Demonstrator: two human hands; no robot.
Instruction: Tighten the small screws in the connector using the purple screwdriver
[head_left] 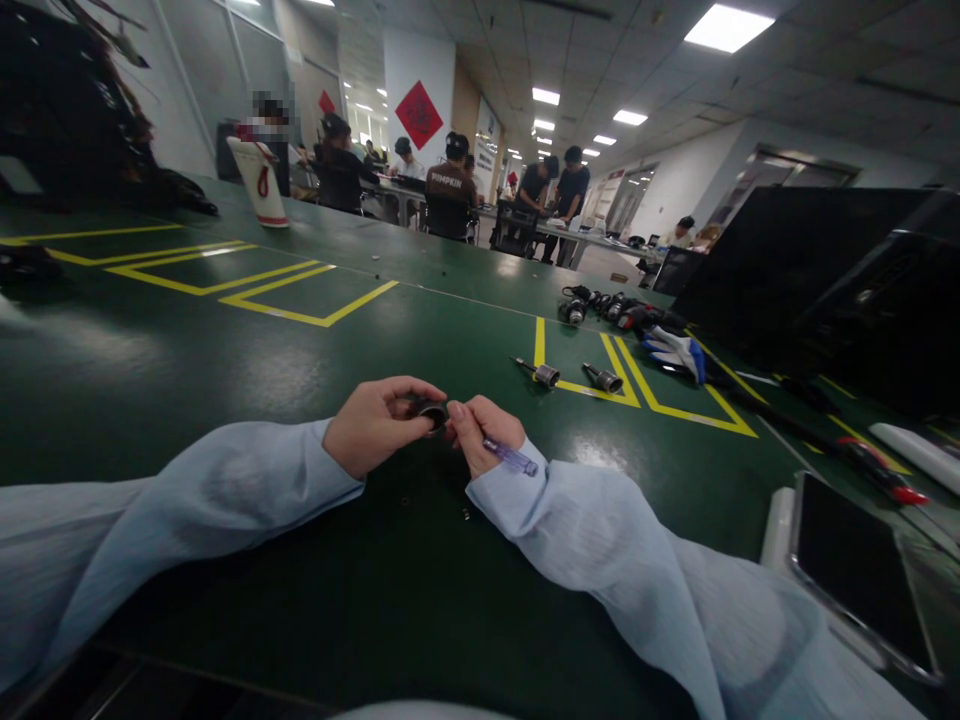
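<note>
My left hand (pixel 381 425) is closed around a dark, round, hollow metal part (pixel 433 415), its open end turned toward the right. Close beside it, my right hand (pixel 486 432) has its fingers curled round a screwdriver with a clear purple handle (pixel 511 457); the tool's tip is hidden by the fingers. Two metal parts with thin shafts, one (pixel 546 375) nearer and another (pixel 604 378) to its right, lie by the yellow tape beyond my right hand. Tiny pieces (pixel 466 515) rest on the green table (pixel 315 370) below my hands.
A white cup (pixel 260 185) stands at the back left. Farther right lie metal parts (pixel 576 308), a blue-white glove (pixel 675 353) and a red-tipped tool (pixel 885 475). A phone (pixel 859 565) is at the right front. Several people sit or stand in the background.
</note>
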